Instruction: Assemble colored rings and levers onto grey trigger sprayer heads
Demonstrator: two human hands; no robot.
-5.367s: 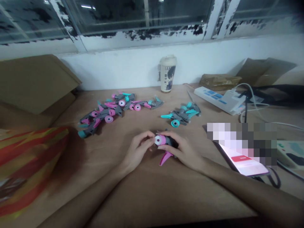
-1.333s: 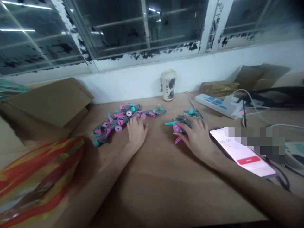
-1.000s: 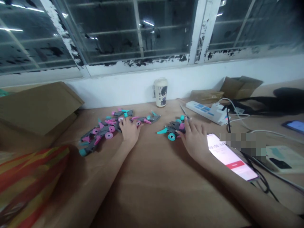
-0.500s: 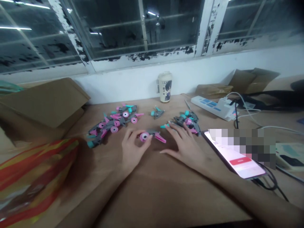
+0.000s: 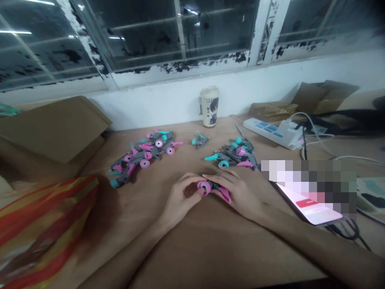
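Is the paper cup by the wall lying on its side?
No, the paper cup stands upright at the back of the table, close to the white wall, lid on top.

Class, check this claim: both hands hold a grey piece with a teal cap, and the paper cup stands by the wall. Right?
Not quite. The head view shows the left hand and right hand holding a grey piece with a pink cap, not teal. The paper cup does stand by the wall.

Head-worn view, looking forward and down, close over wooden table [image 5: 192, 249], window wall [image 5: 168, 100] beyond
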